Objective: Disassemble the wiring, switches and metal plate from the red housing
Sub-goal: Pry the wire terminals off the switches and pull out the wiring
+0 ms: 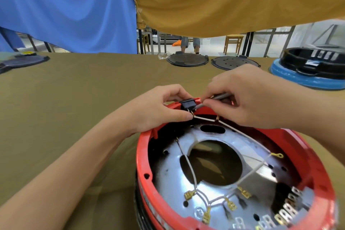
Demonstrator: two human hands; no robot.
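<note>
Olive cloth covered the surface (74, 89) under the red housing (143, 155); the left hand (158, 108) pinched the black switch (188, 104) at its rim. The right hand (242, 99) gripped a grey tool (220, 97) against it.

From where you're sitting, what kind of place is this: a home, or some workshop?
Probably a workshop or teardown station, not a home: a cloth-covered bench, hung fabric backdrops, spare appliance lids laid out along the far edge, and the opened red housing being stripped.

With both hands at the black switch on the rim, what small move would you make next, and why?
Probably lever the black switch out of the red housing rim. The left hand pinches it, the right hand holds a grey tool against it, and its white wires remain attached.
</note>
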